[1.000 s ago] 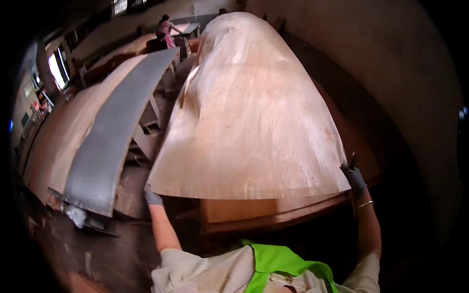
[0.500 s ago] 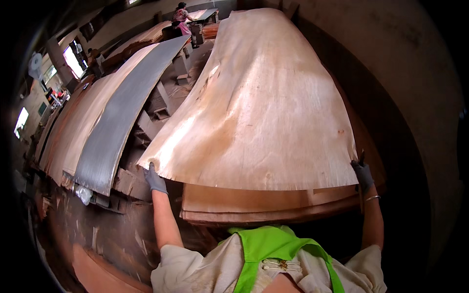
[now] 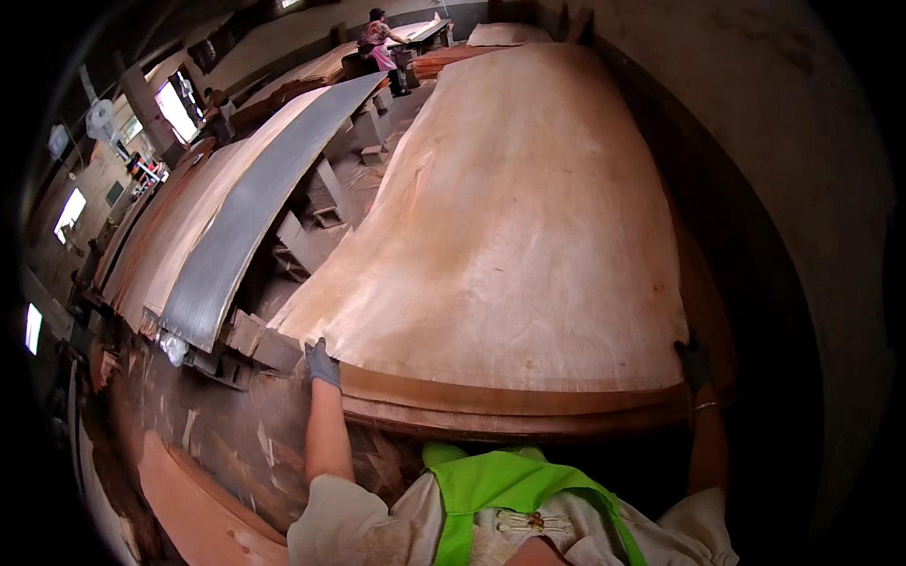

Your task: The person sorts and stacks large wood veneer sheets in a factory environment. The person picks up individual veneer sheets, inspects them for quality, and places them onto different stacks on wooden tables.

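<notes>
A large, thin sheet of pale wood veneer [image 3: 510, 236] stretches away from me over a stack of reddish-brown veneer sheets [image 3: 528, 420]. My left hand [image 3: 322, 363], in a grey glove, grips the near edge toward its left corner, thumb on top and the other fingers hidden beneath. At the near right corner my gloved right hand [image 3: 694, 366] pinches the sheet's edge; its fingers are dark and partly in shadow. The sheet lies fairly flat, with a slight ripple along its left side.
To the left runs a long bench with a dark grey strip [image 3: 255, 208] beside pale veneer sheets [image 3: 203, 222]. Blocks [image 3: 260, 341] stand along the gap between. Wood scraps litter the floor [image 3: 212, 434]. Another person [image 3: 377, 42] works at the far end. A wall rises on the right.
The near edge of the veneer sheet has come down closer to the stack, and its billow has flattened. My left hand has moved slightly right and lower; my right hand is lower too.
</notes>
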`<state>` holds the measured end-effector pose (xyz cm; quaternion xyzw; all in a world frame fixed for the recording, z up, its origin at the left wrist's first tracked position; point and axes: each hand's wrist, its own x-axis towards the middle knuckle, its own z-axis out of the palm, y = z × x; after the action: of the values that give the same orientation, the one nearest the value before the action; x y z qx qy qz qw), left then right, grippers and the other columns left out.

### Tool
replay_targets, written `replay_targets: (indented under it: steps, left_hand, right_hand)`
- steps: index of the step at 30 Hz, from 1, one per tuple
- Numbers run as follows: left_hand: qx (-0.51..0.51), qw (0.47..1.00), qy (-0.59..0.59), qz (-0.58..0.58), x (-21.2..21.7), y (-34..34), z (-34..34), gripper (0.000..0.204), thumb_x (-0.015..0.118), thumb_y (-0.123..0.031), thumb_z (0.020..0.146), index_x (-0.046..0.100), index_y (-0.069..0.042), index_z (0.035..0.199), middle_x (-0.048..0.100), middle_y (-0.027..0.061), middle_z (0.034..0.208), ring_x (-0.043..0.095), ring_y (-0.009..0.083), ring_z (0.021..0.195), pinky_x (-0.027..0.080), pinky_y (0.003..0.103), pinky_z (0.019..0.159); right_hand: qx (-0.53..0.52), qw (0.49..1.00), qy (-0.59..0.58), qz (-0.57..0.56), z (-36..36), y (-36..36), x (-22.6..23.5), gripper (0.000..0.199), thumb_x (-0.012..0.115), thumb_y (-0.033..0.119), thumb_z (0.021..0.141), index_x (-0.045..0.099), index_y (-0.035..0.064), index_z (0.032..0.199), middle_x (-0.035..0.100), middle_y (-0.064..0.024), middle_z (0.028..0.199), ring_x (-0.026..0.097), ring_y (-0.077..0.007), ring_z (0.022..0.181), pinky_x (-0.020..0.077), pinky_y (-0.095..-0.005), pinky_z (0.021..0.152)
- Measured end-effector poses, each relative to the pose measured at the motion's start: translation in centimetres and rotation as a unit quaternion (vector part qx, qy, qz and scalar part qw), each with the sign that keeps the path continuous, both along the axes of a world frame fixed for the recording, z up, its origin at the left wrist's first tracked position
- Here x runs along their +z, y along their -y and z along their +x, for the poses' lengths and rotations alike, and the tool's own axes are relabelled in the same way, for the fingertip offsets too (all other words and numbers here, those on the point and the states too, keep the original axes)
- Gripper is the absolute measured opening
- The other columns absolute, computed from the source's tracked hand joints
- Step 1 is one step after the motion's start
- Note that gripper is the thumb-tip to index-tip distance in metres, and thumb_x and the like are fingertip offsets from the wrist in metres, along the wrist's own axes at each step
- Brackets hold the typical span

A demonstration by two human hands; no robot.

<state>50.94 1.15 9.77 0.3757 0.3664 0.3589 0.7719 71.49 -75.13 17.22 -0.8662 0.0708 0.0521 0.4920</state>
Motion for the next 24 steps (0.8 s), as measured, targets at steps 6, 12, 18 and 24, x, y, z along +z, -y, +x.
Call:
replay_targets:
  steps: [6,12,18,24]
  left_hand:
    - [0.001,1.0,-0.002,0.022,-1.4,5.7,1.1,0.048,0.051,-0.007,0.082,0.038,-0.013,0.127,0.051,0.0099,0.115,0.054,0.0255,0.099,0.048,0.041,0.079]
    - [0.026,1.0,-0.003,-0.015,-4.6,8.7,0.1,0.057,0.048,-0.004,0.083,0.025,-0.015,0.134,0.046,0.0103,0.122,0.052,0.0288,0.102,0.046,0.046,0.084]
    - [0.023,0.998,-0.056,-0.032,-5.4,11.0,-2.4,0.064,0.048,-0.006,0.084,0.018,-0.013,0.14,0.041,0.0112,0.128,0.049,0.027,0.106,0.042,0.044,0.087]
    - [0.059,0.993,-0.077,-0.066,-10.9,12.6,-6.2,0.05,0.047,-0.012,0.086,0.031,-0.004,0.132,0.042,0.0129,0.127,0.046,0.0276,0.109,0.037,0.042,0.095]
  right_hand:
    - [-0.075,0.994,0.071,-0.036,1.1,3.0,-4.5,0.039,0.062,0.025,0.08,0.057,-0.009,0.1,0.062,-0.0147,0.092,0.057,-0.0217,0.082,0.0448,-0.0333,0.071]
    - [-0.048,0.954,0.063,-0.288,1.9,5.2,-6.6,0.037,0.062,0.026,0.078,0.059,-0.006,0.095,0.063,-0.0207,0.085,0.061,-0.0308,0.08,0.0456,-0.0374,0.069]
    - [-0.041,0.959,0.042,-0.279,0.3,3.9,-8.4,0.035,0.062,0.026,0.077,0.059,-0.0056,0.093,0.062,-0.0225,0.089,0.061,-0.0339,0.085,0.0459,-0.0389,0.07]
    - [-0.029,0.919,-0.061,-0.389,-2.6,1.9,-8.8,0.042,0.05,0.036,0.087,0.057,0.001,0.109,0.059,-0.0222,0.102,0.057,-0.0349,0.092,0.0454,-0.0432,0.079]
